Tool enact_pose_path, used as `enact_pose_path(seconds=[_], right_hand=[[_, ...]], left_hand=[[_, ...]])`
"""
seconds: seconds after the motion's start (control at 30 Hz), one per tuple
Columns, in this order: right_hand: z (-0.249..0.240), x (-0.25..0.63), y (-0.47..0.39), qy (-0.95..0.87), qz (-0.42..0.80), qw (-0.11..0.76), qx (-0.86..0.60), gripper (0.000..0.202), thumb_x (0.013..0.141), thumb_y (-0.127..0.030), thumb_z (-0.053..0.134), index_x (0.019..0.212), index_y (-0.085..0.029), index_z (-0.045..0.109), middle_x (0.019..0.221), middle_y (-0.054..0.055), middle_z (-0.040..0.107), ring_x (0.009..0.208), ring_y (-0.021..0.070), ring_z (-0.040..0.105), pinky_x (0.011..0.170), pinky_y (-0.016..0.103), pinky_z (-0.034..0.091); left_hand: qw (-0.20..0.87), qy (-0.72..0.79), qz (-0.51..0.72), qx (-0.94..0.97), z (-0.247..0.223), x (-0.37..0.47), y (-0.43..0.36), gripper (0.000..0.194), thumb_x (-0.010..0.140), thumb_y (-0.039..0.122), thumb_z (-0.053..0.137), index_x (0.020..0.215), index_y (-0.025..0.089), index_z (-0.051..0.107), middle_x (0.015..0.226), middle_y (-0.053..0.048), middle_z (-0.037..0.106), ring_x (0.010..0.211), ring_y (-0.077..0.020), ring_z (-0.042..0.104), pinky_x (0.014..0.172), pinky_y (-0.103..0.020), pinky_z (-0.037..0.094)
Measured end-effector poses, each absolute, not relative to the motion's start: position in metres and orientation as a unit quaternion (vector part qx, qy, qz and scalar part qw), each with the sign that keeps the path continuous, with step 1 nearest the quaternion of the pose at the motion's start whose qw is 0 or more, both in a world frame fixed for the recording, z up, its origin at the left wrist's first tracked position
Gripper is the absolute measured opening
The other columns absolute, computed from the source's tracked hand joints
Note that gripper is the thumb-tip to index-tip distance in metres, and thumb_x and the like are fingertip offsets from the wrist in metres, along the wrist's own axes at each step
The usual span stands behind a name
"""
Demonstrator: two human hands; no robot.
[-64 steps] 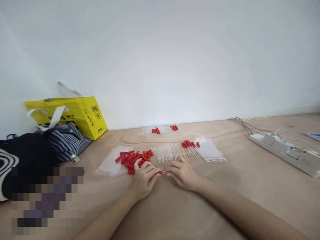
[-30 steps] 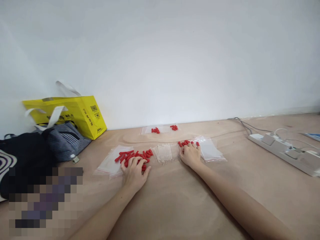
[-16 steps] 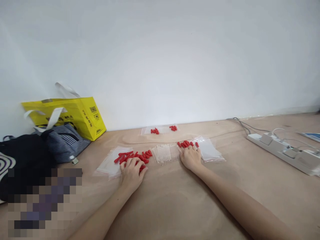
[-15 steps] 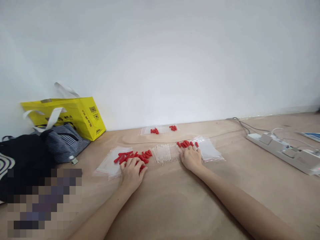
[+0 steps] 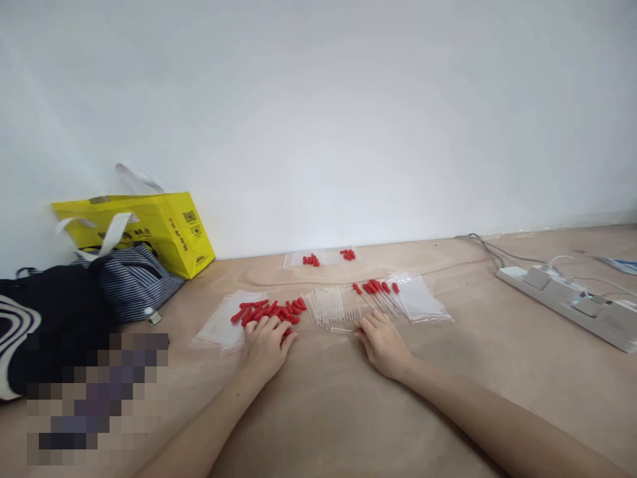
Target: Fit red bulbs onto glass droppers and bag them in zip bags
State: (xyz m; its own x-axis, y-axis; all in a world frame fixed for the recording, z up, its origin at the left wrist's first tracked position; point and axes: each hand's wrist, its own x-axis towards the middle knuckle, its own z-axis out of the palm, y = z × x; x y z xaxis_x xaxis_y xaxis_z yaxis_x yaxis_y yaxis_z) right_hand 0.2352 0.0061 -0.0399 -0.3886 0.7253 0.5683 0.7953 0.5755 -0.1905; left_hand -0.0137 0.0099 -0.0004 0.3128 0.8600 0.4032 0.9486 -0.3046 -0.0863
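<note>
My left hand [image 5: 266, 342] lies curled over the near edge of a heap of red rubber bulbs [image 5: 251, 312], with one red bulb [image 5: 287, 331] showing between thumb and fingers. My right hand [image 5: 383, 342] is closed in a pinch on one end of a thin clear tube [image 5: 341, 330], which points left, low over the table. Just beyond it spreads a row of thin clear tubes [image 5: 331, 305]. Right of that row lie several tubes capped with red bulbs [image 5: 377, 287], side by side.
Clear zip bags lie under the heap [image 5: 213, 328] and at the right [image 5: 423, 299]. Another bag [image 5: 328, 257] with red bulbs lies near the wall. A yellow bag [image 5: 174, 232], a striped bag [image 5: 144, 282] and a black bag [image 5: 60, 312] stand left; a power strip [image 5: 562, 299] sits right.
My right hand has drawn back from the red-capped tubes toward me, and a single clear tube now shows at its fingertips. My left hand stays at the heap.
</note>
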Motion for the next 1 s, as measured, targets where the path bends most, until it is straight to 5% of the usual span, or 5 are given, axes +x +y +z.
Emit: enact_pose_path(seconds=[0.23, 0.37, 0.63, 1.0], right_hand=[[-0.041, 0.241, 0.005, -0.829, -0.07, 0.319, -0.454, 0.024, 0.08, -0.009, 0.041, 0.1, -0.015, 0.054, 0.08, 0.007, 0.056, 0.078, 0.0189, 0.043, 0.068, 0.03, 0.034], [-0.037, 0.239, 0.002, -0.832, -0.075, 0.31, -0.453, 0.02, 0.081, -0.011, 0.041, 0.089, -0.018, 0.057, 0.078, 0.005, 0.054, 0.075, 0.0175, 0.042, 0.065, 0.029, 0.03], [-0.027, 0.236, -0.003, -0.826, -0.063, 0.307, -0.468, 0.021, 0.086, -0.021, 0.037, 0.076, -0.018, 0.055, 0.074, 0.002, 0.054, 0.073, 0.0154, 0.043, 0.066, 0.029, 0.024], [-0.028, 0.233, -0.004, -0.852, 0.009, 0.329, -0.406, 0.02, 0.087, -0.019, 0.037, 0.08, -0.018, 0.056, 0.076, 0.001, 0.06, 0.072, 0.0129, 0.048, 0.071, 0.029, 0.025]], left_hand=[[0.068, -0.545, -0.108, -0.829, 0.009, -0.026, 0.008, 0.028, 0.077, 0.021, 0.053, 0.105, 0.022, 0.054, 0.092, -0.003, 0.064, 0.089, -0.0222, 0.053, 0.075, -0.037, 0.028], [0.045, -0.541, -0.133, -0.829, 0.012, -0.027, 0.006, 0.029, 0.077, 0.012, 0.048, 0.104, 0.021, 0.052, 0.087, -0.003, 0.065, 0.086, -0.0211, 0.054, 0.078, -0.038, 0.028], [-0.033, -0.412, -0.21, -0.886, -0.005, 0.015, -0.008, 0.028, 0.08, 0.02, 0.047, 0.107, 0.02, 0.051, 0.088, -0.004, 0.062, 0.086, -0.019, 0.053, 0.082, -0.035, 0.033], [-0.012, -0.463, -0.24, -0.853, -0.006, 0.009, -0.008, 0.015, 0.08, 0.03, 0.05, 0.082, 0.027, 0.064, 0.087, 0.0, 0.064, 0.088, -0.0185, 0.052, 0.08, -0.037, 0.027]])
